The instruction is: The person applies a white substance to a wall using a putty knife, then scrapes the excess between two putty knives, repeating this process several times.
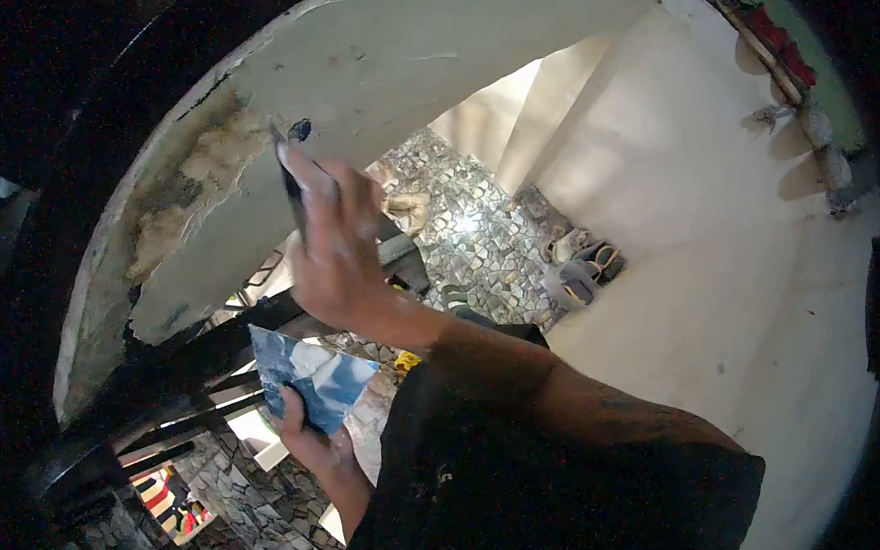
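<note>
My right hand (340, 238) reaches up to a plastered surface (369, 83). Its fingers are closed on a putty knife (290, 178), seen nearly edge-on, with the tip at or very near the plaster. Beside the tip is a small dark blue spot (300, 129). To its left lies a rough, brownish stained patch (196, 174) with a ragged edge of smoother plaster. Lower down, my left hand (308, 435) grips a flat bluish board (311, 372) by its edge, thumb on top. White putty (311, 358) is smeared on the board.
Dark beams (205, 354) run below the plaster. Far below is a stone-patterned floor (471, 228) with bags (581, 270) against a pale wall (694, 216). A ledge with wrapped objects (818, 133) is at upper right.
</note>
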The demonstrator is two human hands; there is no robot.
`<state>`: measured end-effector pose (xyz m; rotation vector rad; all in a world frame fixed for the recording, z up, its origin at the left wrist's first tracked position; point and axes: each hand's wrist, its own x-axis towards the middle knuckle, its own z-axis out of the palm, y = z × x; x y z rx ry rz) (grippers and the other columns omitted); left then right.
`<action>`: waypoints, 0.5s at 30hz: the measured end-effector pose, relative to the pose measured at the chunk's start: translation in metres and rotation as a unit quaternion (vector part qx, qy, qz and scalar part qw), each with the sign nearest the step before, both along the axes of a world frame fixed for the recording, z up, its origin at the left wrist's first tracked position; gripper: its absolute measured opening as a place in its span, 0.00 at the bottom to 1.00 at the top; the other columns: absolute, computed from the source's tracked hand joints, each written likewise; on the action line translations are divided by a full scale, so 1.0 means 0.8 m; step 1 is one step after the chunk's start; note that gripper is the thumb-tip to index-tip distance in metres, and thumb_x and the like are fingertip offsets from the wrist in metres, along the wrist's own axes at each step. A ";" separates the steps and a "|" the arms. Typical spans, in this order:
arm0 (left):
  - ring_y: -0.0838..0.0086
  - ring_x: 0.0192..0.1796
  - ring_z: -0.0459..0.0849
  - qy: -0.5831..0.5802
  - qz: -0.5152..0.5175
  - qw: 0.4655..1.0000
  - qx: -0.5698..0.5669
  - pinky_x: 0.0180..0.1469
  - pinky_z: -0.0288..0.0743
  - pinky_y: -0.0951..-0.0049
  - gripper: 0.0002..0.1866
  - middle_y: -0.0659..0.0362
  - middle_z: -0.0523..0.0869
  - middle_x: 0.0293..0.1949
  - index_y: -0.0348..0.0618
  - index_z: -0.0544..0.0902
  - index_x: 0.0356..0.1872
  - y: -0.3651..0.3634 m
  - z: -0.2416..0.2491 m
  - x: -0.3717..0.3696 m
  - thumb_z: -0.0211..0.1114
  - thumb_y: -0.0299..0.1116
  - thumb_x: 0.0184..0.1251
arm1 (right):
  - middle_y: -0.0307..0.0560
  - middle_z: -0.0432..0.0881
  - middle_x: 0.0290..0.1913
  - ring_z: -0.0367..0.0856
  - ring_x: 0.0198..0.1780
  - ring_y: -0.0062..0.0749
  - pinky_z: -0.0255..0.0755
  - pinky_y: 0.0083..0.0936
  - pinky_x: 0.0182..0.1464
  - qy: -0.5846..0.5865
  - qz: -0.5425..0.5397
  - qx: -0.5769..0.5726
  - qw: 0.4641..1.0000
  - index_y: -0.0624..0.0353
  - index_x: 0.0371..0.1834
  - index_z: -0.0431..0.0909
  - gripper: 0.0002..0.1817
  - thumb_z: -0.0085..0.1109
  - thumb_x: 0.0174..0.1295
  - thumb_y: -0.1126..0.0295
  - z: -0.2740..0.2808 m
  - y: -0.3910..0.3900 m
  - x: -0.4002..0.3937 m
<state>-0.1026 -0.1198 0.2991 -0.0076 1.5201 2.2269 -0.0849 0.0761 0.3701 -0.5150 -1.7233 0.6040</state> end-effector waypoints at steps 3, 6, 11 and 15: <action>0.70 0.36 0.81 -0.022 0.011 0.999 0.020 0.40 0.74 0.75 0.19 0.56 0.81 0.37 0.30 0.74 0.45 -0.002 -0.005 -0.006 0.55 0.39 0.65 | 0.51 0.66 0.51 0.62 0.57 0.38 0.56 0.35 0.60 0.031 -0.017 -0.075 0.997 0.65 0.60 0.58 0.33 0.38 0.43 0.85 -0.041 0.019 0.043; 0.71 0.35 0.80 -0.003 -0.004 1.000 0.007 0.40 0.73 0.75 0.19 0.56 0.81 0.37 0.31 0.75 0.44 0.006 0.005 0.001 0.52 0.40 0.67 | 0.46 0.71 0.45 0.71 0.45 0.29 0.68 0.23 0.46 0.160 -0.046 -0.279 0.946 0.66 0.58 0.60 0.29 0.43 0.46 0.83 -0.081 0.125 0.071; 0.68 0.41 0.80 -0.044 -0.091 0.994 0.037 0.46 0.74 0.69 0.15 0.54 0.80 0.40 0.32 0.73 0.46 -0.007 -0.011 -0.020 0.58 0.32 0.63 | 0.49 0.73 0.44 0.74 0.38 0.31 0.70 0.22 0.38 0.234 -0.078 -0.355 0.902 0.68 0.57 0.61 0.30 0.47 0.45 0.80 -0.098 0.182 0.052; 0.69 0.41 0.80 -0.025 -0.104 0.992 0.065 0.46 0.74 0.69 0.16 0.54 0.80 0.40 0.32 0.72 0.47 -0.006 -0.012 -0.020 0.59 0.31 0.63 | 0.59 0.69 0.49 0.71 0.50 0.48 0.66 0.36 0.52 0.149 -0.120 -0.364 0.912 0.68 0.54 0.63 0.23 0.46 0.52 0.78 -0.084 0.172 0.024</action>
